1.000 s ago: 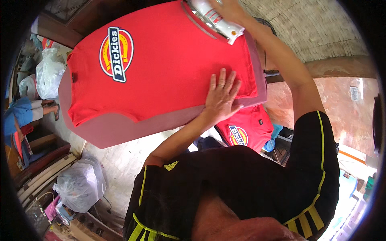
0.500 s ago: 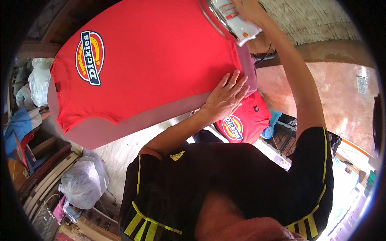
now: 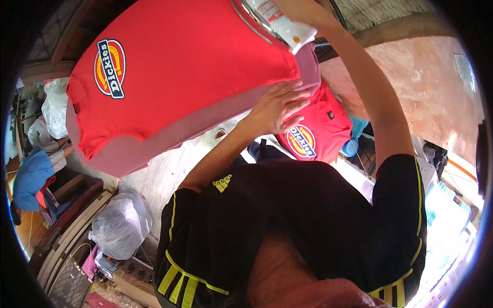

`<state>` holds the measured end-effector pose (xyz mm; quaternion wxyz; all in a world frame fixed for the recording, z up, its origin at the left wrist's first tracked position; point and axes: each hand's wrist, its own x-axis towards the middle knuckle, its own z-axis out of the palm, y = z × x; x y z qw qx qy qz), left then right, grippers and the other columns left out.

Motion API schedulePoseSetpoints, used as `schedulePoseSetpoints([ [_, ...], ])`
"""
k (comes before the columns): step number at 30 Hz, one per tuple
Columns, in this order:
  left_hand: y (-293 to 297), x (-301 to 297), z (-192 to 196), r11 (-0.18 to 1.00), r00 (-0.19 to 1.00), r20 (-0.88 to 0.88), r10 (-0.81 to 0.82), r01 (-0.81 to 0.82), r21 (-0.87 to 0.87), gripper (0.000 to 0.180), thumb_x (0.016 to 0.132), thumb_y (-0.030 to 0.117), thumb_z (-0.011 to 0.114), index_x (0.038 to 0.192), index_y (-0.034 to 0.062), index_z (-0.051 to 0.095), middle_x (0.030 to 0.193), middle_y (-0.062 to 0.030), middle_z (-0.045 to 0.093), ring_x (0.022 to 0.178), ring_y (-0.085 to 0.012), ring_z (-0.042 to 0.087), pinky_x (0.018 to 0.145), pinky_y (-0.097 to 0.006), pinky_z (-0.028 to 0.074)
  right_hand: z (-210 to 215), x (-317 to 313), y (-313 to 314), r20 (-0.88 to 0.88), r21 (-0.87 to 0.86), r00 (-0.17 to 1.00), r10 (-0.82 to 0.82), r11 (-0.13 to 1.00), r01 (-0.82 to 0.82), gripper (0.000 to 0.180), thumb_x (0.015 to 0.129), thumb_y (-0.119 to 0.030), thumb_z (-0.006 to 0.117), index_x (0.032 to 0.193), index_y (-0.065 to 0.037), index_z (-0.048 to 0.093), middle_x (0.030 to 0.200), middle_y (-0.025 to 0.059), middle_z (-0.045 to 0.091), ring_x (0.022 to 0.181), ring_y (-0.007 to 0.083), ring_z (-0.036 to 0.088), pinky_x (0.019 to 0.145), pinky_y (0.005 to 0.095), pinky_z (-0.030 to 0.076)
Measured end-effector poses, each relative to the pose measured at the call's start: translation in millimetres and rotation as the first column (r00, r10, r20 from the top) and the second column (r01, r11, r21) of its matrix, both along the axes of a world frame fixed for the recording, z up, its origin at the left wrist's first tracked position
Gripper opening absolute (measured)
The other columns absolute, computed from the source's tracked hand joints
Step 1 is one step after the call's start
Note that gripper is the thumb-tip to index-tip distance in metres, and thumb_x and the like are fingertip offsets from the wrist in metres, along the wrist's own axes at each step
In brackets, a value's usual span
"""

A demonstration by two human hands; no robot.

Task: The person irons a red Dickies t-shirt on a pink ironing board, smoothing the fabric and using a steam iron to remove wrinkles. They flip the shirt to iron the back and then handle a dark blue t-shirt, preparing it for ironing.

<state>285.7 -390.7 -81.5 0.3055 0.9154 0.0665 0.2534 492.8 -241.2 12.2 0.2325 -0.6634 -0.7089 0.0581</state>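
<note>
A red T-shirt (image 3: 190,61) with a horseshoe-shaped chest print lies spread out on a mauve padded ironing board (image 3: 128,159). At the top edge of the picture my right hand (image 3: 307,14) is closed on a white iron (image 3: 287,32) with a shiny metal rim. The iron stands over the shirt's hem end, and the top of its handle is cut off by the picture's edge. My left hand (image 3: 275,109) is at the near hem corner, fingers stretched out and a little apart, with nothing visibly gripped. Below it hangs or lies a second red T-shirt (image 3: 321,128) with the same print.
Clear plastic bags (image 3: 123,226) stand on the left, beside stacked boards (image 3: 77,226). Blue cloth (image 3: 33,177) lies at the far left. A brownish panel (image 3: 405,97) stands to the right, with a blue bundle (image 3: 354,138) beside the second shirt.
The iron and my right hand have shifted left along the shirt. My left hand has slid from on the shirt toward its near hem edge. The whole view has tilted slightly.
</note>
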Motion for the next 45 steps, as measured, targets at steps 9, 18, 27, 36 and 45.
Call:
schedulePoseSetpoints([
  [9, 33, -140, 25, 0.444, 0.476, -0.007, 0.879, -0.815, 0.372, 0.057, 0.095, 0.043, 0.057, 0.139, 0.0068, 0.050, 0.146, -0.0173, 0.046, 0.138, -0.0431, 0.037, 0.108, -0.058, 0.029, 2, -7, -155, -0.240, 0.085, 0.966, 0.092, 0.994, -0.073, 0.030, 0.099, -0.025, 0.057, 0.111, 0.002, 0.056, 0.078, 0.0225, 0.061, 0.069, 0.0331, 0.062, 0.067, 0.0410, 0.049],
  [18, 32, -230, -10, 0.056, -0.036, -0.148, 0.988, -0.820, 0.569, 0.080, 0.094, 0.065, 0.042, 0.147, 0.0048, 0.041, 0.153, -0.0258, 0.033, 0.140, -0.0522, 0.028, 0.111, -0.063, 0.022, 38, -72, -56, -0.192, -0.228, 0.980, 0.054, 0.969, -0.098, 0.046, 0.100, -0.042, 0.049, 0.102, 0.002, 0.062, 0.087, 0.0261, 0.067, 0.084, 0.0393, 0.068, 0.076, 0.0487, 0.052],
  [27, 28, -228, -10, 0.003, -0.033, -0.068, 0.997, -0.880, 0.475, 0.068, 0.096, 0.053, 0.046, 0.142, 0.0022, 0.048, 0.150, -0.0255, 0.038, 0.138, -0.0504, 0.031, 0.111, -0.060, 0.024, 20, -115, -117, -0.239, -0.263, 0.848, 0.473, 0.809, -0.526, 0.036, 0.098, -0.035, 0.057, 0.107, -0.001, 0.053, 0.078, 0.0275, 0.063, 0.074, 0.0461, 0.063, 0.065, 0.0491, 0.050],
  [36, 22, -224, -5, -0.067, -0.108, -0.058, 0.992, -0.877, 0.475, 0.063, 0.094, 0.049, 0.052, 0.139, 0.0052, 0.052, 0.150, -0.0231, 0.039, 0.140, -0.0486, 0.029, 0.111, -0.057, 0.025, 28, -104, 47, -0.030, -0.160, 0.911, 0.410, 0.898, -0.410, 0.042, 0.098, -0.044, 0.054, 0.110, -0.004, 0.060, 0.085, 0.0244, 0.066, 0.081, 0.0410, 0.067, 0.071, 0.0462, 0.051],
  [45, 22, -225, -5, -0.088, -0.106, -0.023, 0.994, -0.912, 0.400, 0.060, 0.092, 0.048, 0.057, 0.137, 0.0077, 0.055, 0.148, -0.0211, 0.041, 0.139, -0.0485, 0.029, 0.110, -0.056, 0.026, 15, -154, 161, -0.153, -0.047, 0.932, 0.329, 0.939, -0.339, 0.043, 0.097, -0.040, 0.052, 0.104, 0.002, 0.064, 0.085, 0.0228, 0.069, 0.083, 0.0343, 0.070, 0.072, 0.0463, 0.054],
])
